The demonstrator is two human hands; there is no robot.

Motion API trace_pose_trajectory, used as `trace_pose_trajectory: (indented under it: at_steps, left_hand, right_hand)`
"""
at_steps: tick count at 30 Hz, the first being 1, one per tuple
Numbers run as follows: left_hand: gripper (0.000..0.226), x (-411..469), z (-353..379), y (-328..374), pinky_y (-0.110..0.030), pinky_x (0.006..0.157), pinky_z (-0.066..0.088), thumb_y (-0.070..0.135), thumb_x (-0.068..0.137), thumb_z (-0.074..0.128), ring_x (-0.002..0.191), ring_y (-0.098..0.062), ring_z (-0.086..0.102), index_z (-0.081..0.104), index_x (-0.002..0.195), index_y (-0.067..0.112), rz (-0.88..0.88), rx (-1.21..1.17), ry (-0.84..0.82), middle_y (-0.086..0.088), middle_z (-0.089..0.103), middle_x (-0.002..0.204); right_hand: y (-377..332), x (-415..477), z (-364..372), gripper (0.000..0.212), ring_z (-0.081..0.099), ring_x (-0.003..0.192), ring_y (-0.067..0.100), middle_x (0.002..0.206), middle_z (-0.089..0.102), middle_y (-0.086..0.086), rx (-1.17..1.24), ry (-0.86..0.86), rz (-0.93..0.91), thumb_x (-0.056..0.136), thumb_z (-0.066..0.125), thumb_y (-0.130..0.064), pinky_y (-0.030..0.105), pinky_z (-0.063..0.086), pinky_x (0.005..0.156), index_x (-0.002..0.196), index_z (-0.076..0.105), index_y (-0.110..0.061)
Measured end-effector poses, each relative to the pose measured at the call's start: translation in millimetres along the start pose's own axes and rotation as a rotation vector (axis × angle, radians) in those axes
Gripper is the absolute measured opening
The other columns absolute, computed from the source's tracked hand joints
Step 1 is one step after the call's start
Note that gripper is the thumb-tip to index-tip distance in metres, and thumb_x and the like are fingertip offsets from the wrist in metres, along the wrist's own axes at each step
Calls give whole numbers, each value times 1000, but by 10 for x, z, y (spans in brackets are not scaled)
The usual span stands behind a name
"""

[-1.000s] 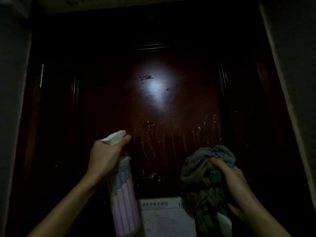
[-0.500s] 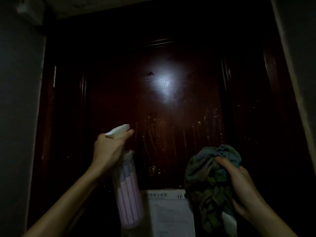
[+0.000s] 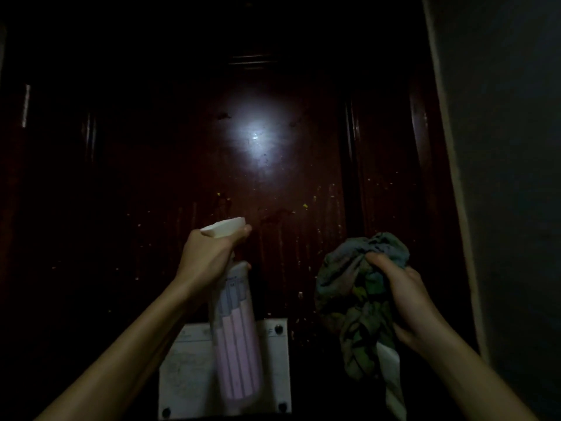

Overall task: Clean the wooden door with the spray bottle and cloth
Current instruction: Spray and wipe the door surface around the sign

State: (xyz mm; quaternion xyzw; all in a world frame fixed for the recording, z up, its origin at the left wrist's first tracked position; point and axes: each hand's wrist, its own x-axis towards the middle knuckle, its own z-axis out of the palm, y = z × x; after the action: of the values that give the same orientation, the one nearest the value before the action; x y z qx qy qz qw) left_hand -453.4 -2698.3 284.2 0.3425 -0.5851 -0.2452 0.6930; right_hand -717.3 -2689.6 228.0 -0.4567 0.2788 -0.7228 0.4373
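Dark red-brown wood fills the view: the door [image 3: 273,177], dim, with a bright glare at its middle and pale specks and streaks below. The left hand [image 3: 209,256] grips the bottle [image 3: 236,338] at its neck, forefinger along the white head, nozzle towards the door. The right hand [image 3: 403,296] clutches the bunched cloth [image 3: 358,287], just beside the bottle. A white notice [image 3: 276,360] is fixed low on the door behind the bottle.

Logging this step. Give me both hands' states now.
Left hand: closed, holding the bottle, finger at the spray head.
Right hand: closed, holding the bunched cloth.
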Motion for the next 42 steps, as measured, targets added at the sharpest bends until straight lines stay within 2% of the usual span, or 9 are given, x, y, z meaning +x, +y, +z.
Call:
trace_pose_trajectory:
  at_steps: [3,13,17,21,25,27,31,39,42]
  left_hand:
    - [26,-7,191,14,-31,54,59,19,87,76,62,-24,65,69,109,7,-40,-66,-77,-14,68,80]
    - [16,50,441,-113,-39,68,59,26,88,76,59,-31,71,68,94,14,18,-54,-13,-9,68,62]
    - [15,71,467,-118,-39,67,61,24,86,78,65,-21,71,75,96,14,12,-97,-4,-9,74,76]
    - [13,101,437,-147,-48,80,63,32,83,80,77,-26,76,71,90,25,64,-19,31,-3,77,86]
    - [29,63,438,-119,-52,87,60,46,74,83,88,-25,76,75,91,24,69,-12,42,0,78,90]
    - [41,44,436,-111,-56,86,60,53,68,82,85,-27,76,77,95,23,52,5,27,-3,79,85]
    - [28,-12,449,-105,-53,78,63,46,79,79,72,-30,77,68,94,25,84,61,48,-7,77,89]
    - [54,9,480,-30,-55,87,60,60,60,81,85,-29,77,78,105,29,61,32,-2,6,79,96]
    - [37,11,537,19,-54,81,61,46,73,83,80,-30,77,73,101,23,82,42,21,-3,76,94]
  right_hand:
    - [-66,10,-95,34,74,92,34,102,75,20,4,25,-16,92,65,-25,41,58,75,115,66,0]
    - [-199,14,-252,37,73,95,36,106,74,21,-4,42,-11,91,66,-25,43,59,76,119,63,-1]
    - [-251,-31,-278,37,73,93,33,106,74,19,3,31,-13,92,66,-25,36,59,67,120,62,-3]
    - [-278,-60,-282,37,74,89,31,104,74,19,-7,41,-29,91,66,-26,35,58,63,120,63,-3]
    - [-310,-87,-288,33,75,84,29,98,76,18,-5,9,-35,92,64,-26,34,58,62,115,64,-3]
    - [-321,-109,-297,27,76,79,27,93,77,16,-5,-1,-39,93,63,-25,32,57,58,110,66,-4]
    - [-321,-150,-311,27,76,81,27,95,77,16,-17,-6,-35,92,63,-25,34,57,62,110,67,-5]
    - [-297,-195,-369,22,71,91,33,102,74,19,-22,-10,7,93,61,-25,38,54,67,107,65,-8]
    - [-257,-161,-414,32,71,95,35,105,74,19,-22,8,25,92,63,-28,39,56,69,115,64,-7]
